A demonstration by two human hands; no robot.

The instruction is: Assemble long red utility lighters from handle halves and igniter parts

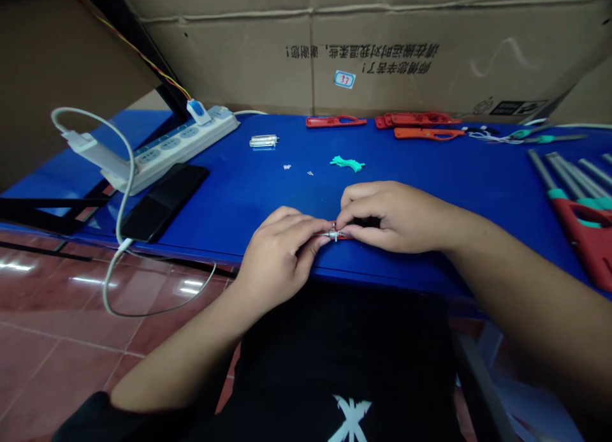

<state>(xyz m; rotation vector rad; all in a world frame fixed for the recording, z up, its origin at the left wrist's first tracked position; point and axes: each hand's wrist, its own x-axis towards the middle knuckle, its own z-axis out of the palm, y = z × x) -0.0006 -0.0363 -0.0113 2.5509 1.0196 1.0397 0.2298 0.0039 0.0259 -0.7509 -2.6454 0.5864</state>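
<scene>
Close to the front edge of the blue table, my left hand (280,250) pinches a small silver metal fitting (333,235) between thumb and fingers. My right hand (394,215) meets it from the right, its thumb and fingertips closed at the fitting's other end. Parts of a red lighter casing (345,235) show beneath the fingertips; most of it is hidden by the hands. Just beyond them lie a pile of teal plastic pieces (347,164), some tiny metal pins (310,173) and small white parts (287,167). Clear-and-metal cylinders (263,141) rest farther left.
Several red casing halves (418,119) lie along the cardboard box (229,59) at the back. Long-nosed red lighters (581,228) with metal tubes are at the right. On the left are a white power strip (176,147), a black phone (165,201) and a looping cable (125,203).
</scene>
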